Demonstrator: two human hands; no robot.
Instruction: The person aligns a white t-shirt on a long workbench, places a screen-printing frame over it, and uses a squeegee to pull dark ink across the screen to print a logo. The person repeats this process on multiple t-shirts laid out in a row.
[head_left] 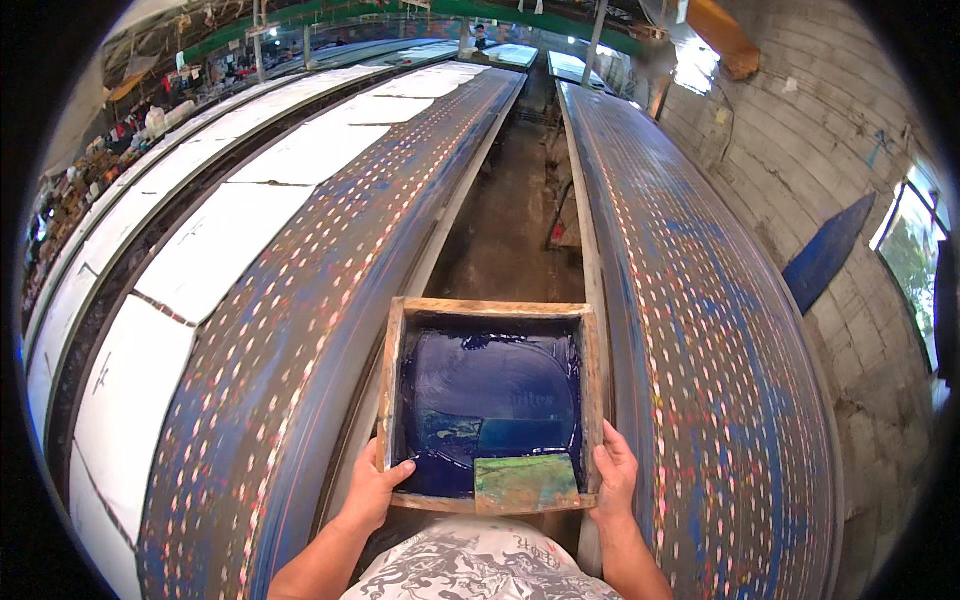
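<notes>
A wooden-framed printing screen (393,370) is held level in front of my body, over the aisle between two long tables. Dark blue ink coats its inside, with a smeared oval patch in the middle. A squeegee (525,482) with a green, paint-stained handle lies inside at the near right corner, its lower part dark with ink. My left hand (378,482) grips the frame's near left corner, thumb over the rim. My right hand (614,468) holds the right side near the front corner. The fingers beneath the frame are hidden.
Long paint-spotted tables with rows of pale marks run away on the left (290,270) and right (710,330). White sheets (215,235) lie along the left table's far side. A block wall (800,130) with a leaning blue board (828,255) stands at the right.
</notes>
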